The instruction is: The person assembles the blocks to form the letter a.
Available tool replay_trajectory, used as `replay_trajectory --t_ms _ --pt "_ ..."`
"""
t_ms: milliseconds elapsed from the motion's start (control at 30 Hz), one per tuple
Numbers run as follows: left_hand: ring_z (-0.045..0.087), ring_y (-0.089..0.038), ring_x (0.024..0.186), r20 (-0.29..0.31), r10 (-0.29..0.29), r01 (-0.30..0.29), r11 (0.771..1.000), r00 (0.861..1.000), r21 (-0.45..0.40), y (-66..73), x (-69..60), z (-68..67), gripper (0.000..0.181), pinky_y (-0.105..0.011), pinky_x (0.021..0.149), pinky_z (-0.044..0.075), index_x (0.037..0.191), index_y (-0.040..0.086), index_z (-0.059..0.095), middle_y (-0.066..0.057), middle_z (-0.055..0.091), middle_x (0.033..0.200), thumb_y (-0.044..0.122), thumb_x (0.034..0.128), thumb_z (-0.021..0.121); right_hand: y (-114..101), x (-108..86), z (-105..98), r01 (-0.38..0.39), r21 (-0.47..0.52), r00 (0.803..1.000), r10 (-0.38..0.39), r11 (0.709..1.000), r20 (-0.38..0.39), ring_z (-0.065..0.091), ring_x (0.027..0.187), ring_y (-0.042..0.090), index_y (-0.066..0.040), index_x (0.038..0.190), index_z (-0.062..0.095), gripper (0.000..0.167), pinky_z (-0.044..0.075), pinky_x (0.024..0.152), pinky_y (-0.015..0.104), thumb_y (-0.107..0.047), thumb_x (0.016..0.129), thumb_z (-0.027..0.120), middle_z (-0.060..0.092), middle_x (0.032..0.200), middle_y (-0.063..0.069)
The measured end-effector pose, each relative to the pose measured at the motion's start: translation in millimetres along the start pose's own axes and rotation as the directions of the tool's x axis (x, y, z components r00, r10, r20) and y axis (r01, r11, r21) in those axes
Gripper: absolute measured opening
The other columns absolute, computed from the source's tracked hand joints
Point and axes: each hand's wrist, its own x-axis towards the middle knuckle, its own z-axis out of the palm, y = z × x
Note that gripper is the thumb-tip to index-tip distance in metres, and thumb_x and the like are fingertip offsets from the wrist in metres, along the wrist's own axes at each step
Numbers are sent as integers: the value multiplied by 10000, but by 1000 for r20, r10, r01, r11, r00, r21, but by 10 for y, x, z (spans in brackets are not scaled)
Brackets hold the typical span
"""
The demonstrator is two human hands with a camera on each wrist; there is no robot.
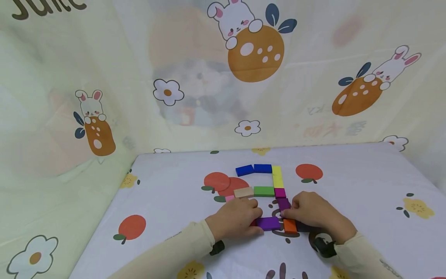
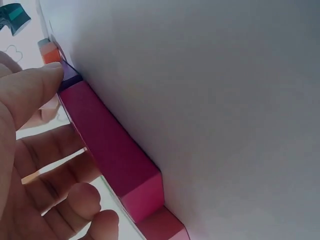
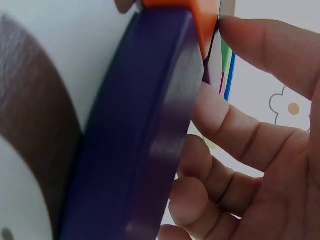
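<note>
Colored rectangular blocks lie end to end on the patterned cloth in the head view. My left hand (image 1: 238, 219) pinches the left end of a violet block (image 1: 268, 223); in the left wrist view its thumb presses that block, beside a long magenta block (image 2: 112, 145). My right hand (image 1: 313, 211) holds a dark purple block (image 1: 283, 204) between thumb and index finger, just above an orange block (image 1: 290, 226). A dark navy block (image 3: 135, 125) runs from the orange one, under the right hand. The left hand hides part of the row.
Farther back are two blue blocks (image 1: 263, 168), a yellow block (image 1: 277, 177), a small magenta block (image 1: 280, 193), a green block (image 1: 264, 191) and a beige block (image 1: 244, 192). A pink block (image 1: 230, 198) is partly covered. A printed curtain (image 1: 195, 128) stands behind.
</note>
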Motion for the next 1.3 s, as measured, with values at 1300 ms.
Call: replay_trajectory --t_ms 1300 --pt "518 -106 933 62 -242 247 965 968 -93 -480 584 30 374 -216 775 468 1258 185 701 45 602 1050 438 982 717 -36 170 -19 -108 70 994 105 992 36 547 758 204 -68 1020 594 411 393 632 334 -410 904 789 573 764 49"
